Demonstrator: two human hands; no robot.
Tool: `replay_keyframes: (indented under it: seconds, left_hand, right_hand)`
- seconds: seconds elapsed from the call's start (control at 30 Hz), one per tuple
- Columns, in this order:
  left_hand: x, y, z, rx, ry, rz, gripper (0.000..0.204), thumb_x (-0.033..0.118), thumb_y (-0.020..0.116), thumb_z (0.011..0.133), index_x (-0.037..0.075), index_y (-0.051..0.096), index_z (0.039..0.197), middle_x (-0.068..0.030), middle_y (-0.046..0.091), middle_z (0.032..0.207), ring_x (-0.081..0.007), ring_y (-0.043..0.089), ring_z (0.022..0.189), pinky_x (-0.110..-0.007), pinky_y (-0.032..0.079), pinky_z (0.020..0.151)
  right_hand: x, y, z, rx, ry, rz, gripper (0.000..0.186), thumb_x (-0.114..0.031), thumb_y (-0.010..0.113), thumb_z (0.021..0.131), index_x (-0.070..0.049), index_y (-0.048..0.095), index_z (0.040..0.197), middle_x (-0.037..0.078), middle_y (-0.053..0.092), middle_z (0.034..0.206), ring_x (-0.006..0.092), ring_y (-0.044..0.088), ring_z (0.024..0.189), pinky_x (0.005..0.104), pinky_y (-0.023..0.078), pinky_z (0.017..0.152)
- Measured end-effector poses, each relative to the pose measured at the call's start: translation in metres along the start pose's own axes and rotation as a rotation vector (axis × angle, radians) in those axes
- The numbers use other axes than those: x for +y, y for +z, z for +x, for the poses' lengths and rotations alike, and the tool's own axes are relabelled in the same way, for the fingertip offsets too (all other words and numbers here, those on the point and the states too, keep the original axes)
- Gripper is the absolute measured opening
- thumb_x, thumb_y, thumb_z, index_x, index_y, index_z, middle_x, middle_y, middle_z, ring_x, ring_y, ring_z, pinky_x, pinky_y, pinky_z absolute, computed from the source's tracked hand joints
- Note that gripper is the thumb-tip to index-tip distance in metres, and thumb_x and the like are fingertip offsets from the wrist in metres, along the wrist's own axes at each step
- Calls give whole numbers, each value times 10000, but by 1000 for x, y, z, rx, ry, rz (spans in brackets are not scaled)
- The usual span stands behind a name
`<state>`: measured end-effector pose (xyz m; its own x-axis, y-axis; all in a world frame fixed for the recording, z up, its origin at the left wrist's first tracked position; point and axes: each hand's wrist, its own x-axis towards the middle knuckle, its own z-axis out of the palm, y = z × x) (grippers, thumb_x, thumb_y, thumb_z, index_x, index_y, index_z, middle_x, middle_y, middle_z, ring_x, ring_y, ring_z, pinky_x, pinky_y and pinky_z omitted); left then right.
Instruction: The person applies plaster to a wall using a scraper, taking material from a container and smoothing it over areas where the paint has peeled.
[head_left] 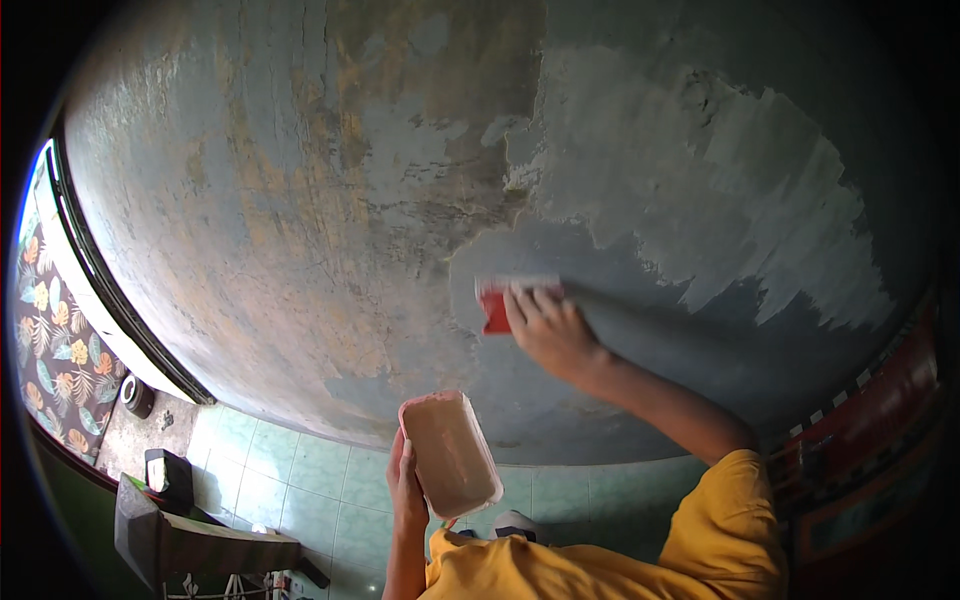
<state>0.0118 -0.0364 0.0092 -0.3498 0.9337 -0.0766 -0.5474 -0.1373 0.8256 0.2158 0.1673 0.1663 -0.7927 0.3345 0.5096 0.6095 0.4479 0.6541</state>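
My right hand (555, 335) grips a red scraper (494, 310) with a pale edge, held against the grey wall (210, 240) on a smooth grey patch just right of centre; the scraper and fingers are slightly blurred. Lower down, my left hand (405, 480) holds a pink-rimmed rectangular tray (450, 455) coated inside with pale beige material. Rough lighter patches of filler (760, 200) cover the upper right of the wall, while its left part is cracked and stained yellowish.
A green tiled floor (270, 455) runs along the wall's foot. At left are a doorway with leaf-patterned cloth (55, 340), a round dark object (137, 398), a black box (172, 485) and dark slanted furniture (200, 535). A red piece of furniture (870, 410) stands at right.
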Motion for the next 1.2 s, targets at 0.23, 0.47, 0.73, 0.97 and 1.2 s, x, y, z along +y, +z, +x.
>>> replay_keyframes:
  seconds: [0.23,0.47,0.73,0.97,1.2]
  left_hand:
    - [-7,-8,-3,-13,25,83,640,438,577,1076,-1,493,1534,-75,584,1437,-160,543,1289,-321,438,1094]
    - [12,5,4,26,-17,88,655,446,567,1079,-12,484,1540,-78,594,1420,-161,550,1273,-310,444,1082]
    - [8,14,19,-27,27,158,680,445,582,1070,-29,474,1545,-100,584,1459,-173,534,1330,-325,420,1123]
    - [12,46,7,-107,44,245,667,431,566,1080,-38,476,1546,-115,588,1462,-183,541,1330,-329,424,1125]
    - [7,71,-12,-121,-69,316,607,406,543,1100,-28,512,1523,-106,631,1385,-161,588,1244,-297,471,1060]
  right_hand:
    - [80,-48,62,206,233,-254,552,-155,649,895,36,601,1410,144,633,1400,273,639,1086,357,605,789]
    - [-47,40,-61,-70,359,572,407,-126,660,930,9,637,1313,144,677,1252,286,651,1047,390,570,835]
    - [-82,-36,-96,-19,1350,2267,275,-252,723,1007,-41,658,1171,-5,659,1079,94,631,988,304,519,884]
    - [-98,-28,-170,90,1564,2025,339,-199,727,1009,5,643,1267,50,692,1182,125,655,1059,300,524,967]
    - [-73,-53,-213,278,1081,1635,187,-9,682,994,9,762,1162,121,762,1169,201,697,1131,359,574,981]
